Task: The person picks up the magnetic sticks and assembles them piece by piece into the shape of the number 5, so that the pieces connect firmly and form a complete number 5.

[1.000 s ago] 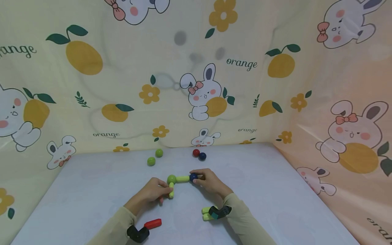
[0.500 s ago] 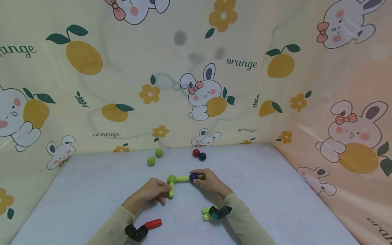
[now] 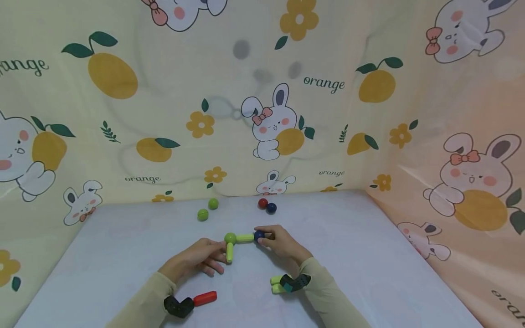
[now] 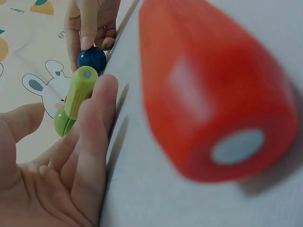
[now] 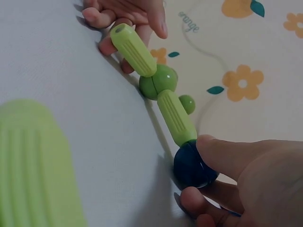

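In the head view my right hand (image 3: 284,243) pinches a dark blue ball (image 3: 258,236) between thumb and fingers. A light green magnetic rod (image 3: 245,238) runs from that ball to a green ball (image 3: 230,238). From the green ball a second light green rod (image 3: 229,253) points toward me. My left hand (image 3: 198,258) lies just left of this second rod, thumb apart and fingers extended; the left wrist view shows its fingers (image 4: 92,142) beside the rod, not wrapped round it. Whether a fingertip touches the rod I cannot tell.
Behind are two loose green balls (image 3: 203,215), a red ball (image 3: 263,203) and another dark blue ball (image 3: 271,208). A red rod (image 3: 205,298) lies by my left wrist. Light green rods (image 3: 277,288) lie partly under my right wrist. A patterned cloth (image 3: 221,155) hangs behind the table.
My left hand has let go of the near green rod; its thumb and fingers have spread and it has shifted slightly left. The right hand stays on the dark blue ball.
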The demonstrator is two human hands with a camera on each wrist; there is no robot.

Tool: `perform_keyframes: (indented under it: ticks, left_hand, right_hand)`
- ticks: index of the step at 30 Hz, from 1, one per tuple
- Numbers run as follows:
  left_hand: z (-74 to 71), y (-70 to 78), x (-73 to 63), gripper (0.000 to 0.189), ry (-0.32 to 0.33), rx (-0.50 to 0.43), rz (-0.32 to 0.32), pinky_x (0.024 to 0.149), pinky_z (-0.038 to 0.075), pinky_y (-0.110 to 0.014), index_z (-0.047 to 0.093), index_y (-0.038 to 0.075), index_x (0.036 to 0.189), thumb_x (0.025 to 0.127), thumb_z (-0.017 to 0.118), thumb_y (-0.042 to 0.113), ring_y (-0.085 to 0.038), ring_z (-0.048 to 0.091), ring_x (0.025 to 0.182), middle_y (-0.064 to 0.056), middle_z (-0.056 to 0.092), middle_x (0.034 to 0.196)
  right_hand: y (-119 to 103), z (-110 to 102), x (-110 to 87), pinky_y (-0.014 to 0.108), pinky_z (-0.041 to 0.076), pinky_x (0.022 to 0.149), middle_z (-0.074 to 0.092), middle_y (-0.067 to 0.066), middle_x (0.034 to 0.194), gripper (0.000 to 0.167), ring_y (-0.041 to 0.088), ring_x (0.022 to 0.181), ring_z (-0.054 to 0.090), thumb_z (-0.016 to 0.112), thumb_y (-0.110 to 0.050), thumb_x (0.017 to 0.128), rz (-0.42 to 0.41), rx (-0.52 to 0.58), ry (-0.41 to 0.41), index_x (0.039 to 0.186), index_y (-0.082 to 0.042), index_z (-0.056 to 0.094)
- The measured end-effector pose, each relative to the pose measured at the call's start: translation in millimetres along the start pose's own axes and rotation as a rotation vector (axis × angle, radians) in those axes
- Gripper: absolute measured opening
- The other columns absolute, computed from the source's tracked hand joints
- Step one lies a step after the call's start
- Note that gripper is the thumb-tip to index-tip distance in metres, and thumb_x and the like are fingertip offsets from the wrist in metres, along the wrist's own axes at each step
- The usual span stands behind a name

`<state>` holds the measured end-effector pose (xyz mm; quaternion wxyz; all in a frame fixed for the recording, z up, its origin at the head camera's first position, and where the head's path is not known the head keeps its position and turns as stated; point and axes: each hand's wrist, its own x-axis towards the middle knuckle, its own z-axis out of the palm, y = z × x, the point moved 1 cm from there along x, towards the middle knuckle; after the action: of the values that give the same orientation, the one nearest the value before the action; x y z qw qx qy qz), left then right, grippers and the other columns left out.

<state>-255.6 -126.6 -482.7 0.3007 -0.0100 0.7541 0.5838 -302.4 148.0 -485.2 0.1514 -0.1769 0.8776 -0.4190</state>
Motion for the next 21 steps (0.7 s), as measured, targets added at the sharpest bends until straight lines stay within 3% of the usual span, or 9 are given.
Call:
perform_keyframes:
  ticks: [7,10,14,17,21]
  left_hand:
    - [1.3,1.6,-2.2,0.050,0.013,0.007,-0.015,0.064,0.060,-0.026,0.061,0.000,0.133,0.106,0.047,0.039,-0.015,0.075,0.075,-0.005,0.077,0.098]
    - [1.0,1.7,-1.8,0.049,0.018,0.005,-0.017,0.065,0.060,-0.026,0.061,0.000,0.132,0.106,0.047,0.039,-0.015,0.075,0.075,-0.005,0.077,0.097]
    - [-0.1,1.2,-1.1,0.049,0.019,0.000,-0.018,0.065,0.060,-0.026,0.061,0.000,0.132,0.107,0.046,0.039,-0.015,0.075,0.075,-0.004,0.077,0.097]
    - [-0.3,1.0,-1.2,0.050,0.011,-0.010,-0.019,0.065,0.060,-0.026,0.061,-0.001,0.133,0.107,0.046,0.039,-0.014,0.075,0.075,-0.005,0.077,0.099]
    - [0.7,0.5,-2.0,0.051,0.002,-0.014,-0.019,0.065,0.060,-0.025,0.060,-0.001,0.133,0.106,0.046,0.040,-0.014,0.074,0.075,-0.005,0.078,0.101]
  right_hand:
    - [-3.6,-3.2,-2.9,0.029,0.052,0.079,0.068,0.009,0.130,0.044,0.017,0.097,0.063,0.064,-0.023,0.100,0.007,0.001,-0.013,0.144,-0.019,0.058]
    - [-5.3,-7.7,-3.9,0.031,0.053,0.081,0.065,0.009,0.135,0.046,0.017,0.100,0.064,0.062,-0.027,0.101,0.008,-0.001,-0.016,0.146,-0.020,0.055]
    - [-8.0,-17.9,-4.6,0.031,0.054,0.081,0.059,0.014,0.143,0.048,0.019,0.100,0.067,0.060,-0.026,0.102,-0.030,0.004,0.019,0.148,-0.016,0.051]
    - [-8.3,-26.4,-5.1,0.030,0.054,0.078,0.058,0.021,0.142,0.050,0.021,0.094,0.070,0.059,-0.022,0.102,-0.073,0.020,0.045,0.149,-0.009,0.049]
    - [-7.5,-36.5,-4.8,0.033,0.054,0.083,0.058,0.023,0.142,0.050,0.022,0.092,0.071,0.059,-0.023,0.103,-0.079,0.006,0.071,0.148,-0.005,0.048]
